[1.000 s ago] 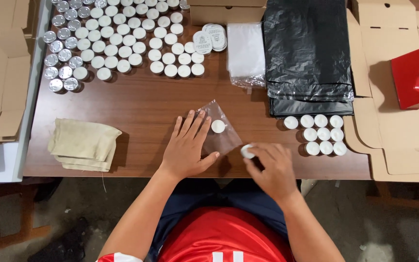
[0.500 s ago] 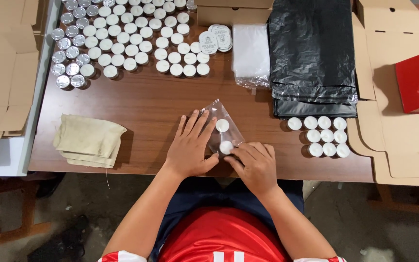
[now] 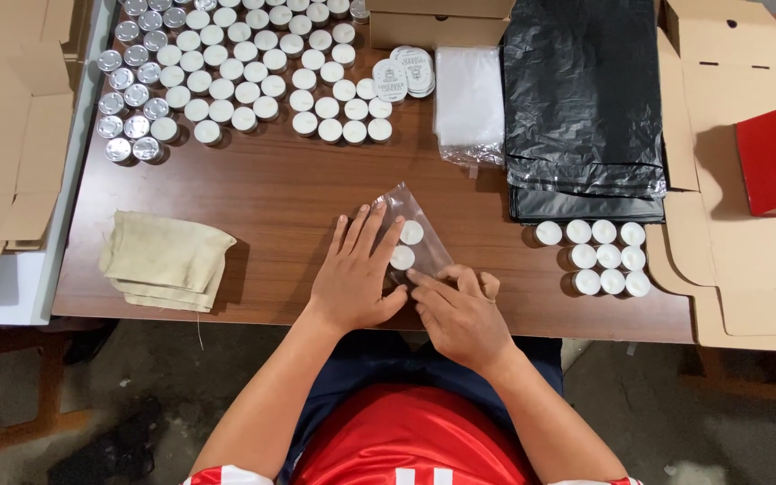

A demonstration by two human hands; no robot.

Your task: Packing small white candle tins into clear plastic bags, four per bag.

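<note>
The left hand [image 3: 352, 278] lies flat with spread fingers on the clear bag [image 3: 413, 235] on the tabletop [image 3: 289, 198], while the right hand [image 3: 460, 310] pinches its opening, so the two tealight candles [image 3: 407, 244] inside may slide out if the grip loosens.

Bare wood [image 3: 289, 193] open ahead of your left hand [image 3: 357, 274], folded cloth [image 3: 168, 260] well off to your left, small cluster of candles [image 3: 604, 258] near your right hand [image 3: 460, 310], black bags [image 3: 581, 99] and rows of candles [image 3: 253, 76] blocking the far side, perhaps a narrow lane between them.
</note>
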